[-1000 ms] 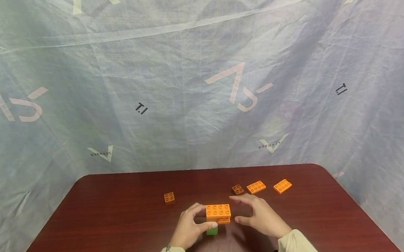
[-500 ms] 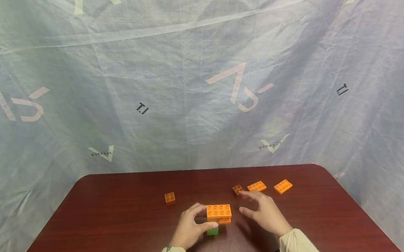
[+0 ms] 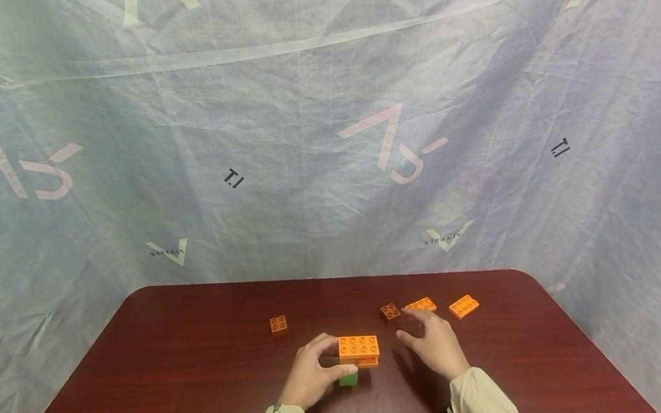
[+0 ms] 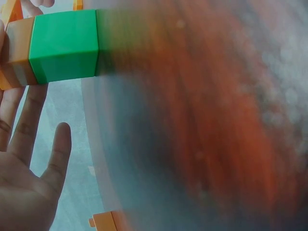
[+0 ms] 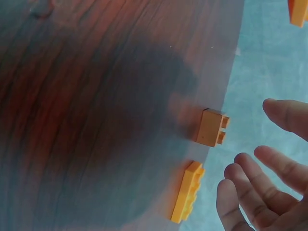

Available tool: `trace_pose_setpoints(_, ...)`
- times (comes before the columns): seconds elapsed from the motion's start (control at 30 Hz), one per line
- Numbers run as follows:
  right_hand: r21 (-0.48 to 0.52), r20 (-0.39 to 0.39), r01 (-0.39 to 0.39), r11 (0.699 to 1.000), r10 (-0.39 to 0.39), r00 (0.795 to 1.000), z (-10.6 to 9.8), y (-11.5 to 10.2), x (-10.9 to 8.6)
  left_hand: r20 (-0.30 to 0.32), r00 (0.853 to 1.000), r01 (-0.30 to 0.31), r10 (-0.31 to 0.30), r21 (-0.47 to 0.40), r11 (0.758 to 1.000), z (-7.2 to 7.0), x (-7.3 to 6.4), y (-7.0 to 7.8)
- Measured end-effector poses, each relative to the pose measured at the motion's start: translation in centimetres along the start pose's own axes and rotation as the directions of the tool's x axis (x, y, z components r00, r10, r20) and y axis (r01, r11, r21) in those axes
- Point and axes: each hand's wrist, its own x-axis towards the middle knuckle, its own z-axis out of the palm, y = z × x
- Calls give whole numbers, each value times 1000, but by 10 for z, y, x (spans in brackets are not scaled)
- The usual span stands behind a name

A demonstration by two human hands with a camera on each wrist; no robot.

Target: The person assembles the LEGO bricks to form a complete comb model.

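Note:
My left hand (image 3: pixel 308 374) grips a stack of toy building bricks (image 3: pixel 358 347) between thumb and fingers. The stack has an orange eight-stud brick on top, another orange piece below it and a green brick (image 4: pixel 65 45) at the bottom. In the left wrist view a brownish-orange brick (image 4: pixel 20 50) lies against the green one. To the right, my right hand (image 3: pixel 434 345) hovers with its fingers apart and nothing between them. Its fingertips are close to a small brownish-orange four-stud brick (image 3: pixel 390 311) and overlap a flat orange eight-stud brick (image 3: pixel 420 304) in the head view.
Another flat orange brick (image 3: pixel 464 307) lies farther right on the dark red table (image 3: pixel 210 364). A second small four-stud brick (image 3: pixel 278 326) sits left of the stack. Behind the table's far edge hangs a grey printed cloth (image 3: pixel 294 229).
My right hand has moved away from the stack, to the right and farther back, up to the small brick and flat brick. The left hand and the stack have stayed in place.

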Motion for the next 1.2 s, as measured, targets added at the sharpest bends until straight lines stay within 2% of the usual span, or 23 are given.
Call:
trace_pose_setpoints(0.43, -56, 24, -82, 995, 84, 996, 11, 0, 11, 7, 1000, -8, 8, -1, 1000, 0, 0, 0)
trace_pose_setpoints(0.57, -76, 30, -83, 994, 85, 996, 15, -1, 20, 5, 1000, -2, 2, -7, 1000, 0, 0, 0)
trace_pose_setpoints(0.93, -229, 32, -68, 971, 78, 996, 30, -8, 35, 15, 999, 30, -30, -19, 999, 0, 1, -1)
trace_pose_setpoints(1.2, -282, 26, -69, 957, 80, 996, 36, -7, 40, 10, 1000, 9, -8, -19, 1000, 0, 1, 0)
